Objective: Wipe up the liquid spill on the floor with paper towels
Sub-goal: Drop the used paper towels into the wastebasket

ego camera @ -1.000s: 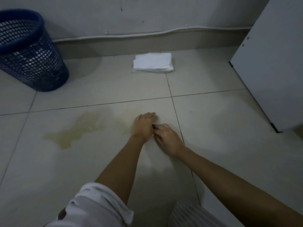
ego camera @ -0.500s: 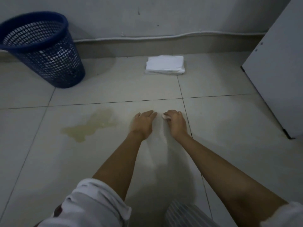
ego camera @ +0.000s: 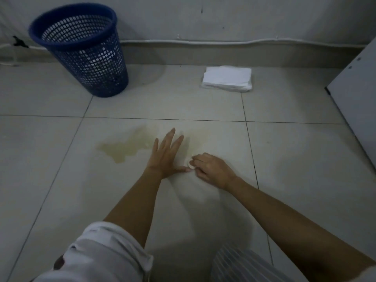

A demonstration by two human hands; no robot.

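A yellowish spill spreads over the pale floor tile, left of both hands. My left hand lies flat on the floor at the spill's right edge, fingers apart. It seems to press on a thin white paper towel, which is hard to tell from the tile. My right hand is curled beside the left thumb and pinches a small white fold of that paper towel. A faint yellow stain shows just beyond the hands. A stack of folded white paper towels lies near the wall.
A blue mesh waste basket stands at the back left against the wall. A white panel slants in along the right side. A white cable runs along the skirting. My knees fill the bottom edge.
My left hand has opened from a loose curl to lie flat with spread fingers. My right hand has drawn back toward me, still pinching the white fold. The view has swung left.
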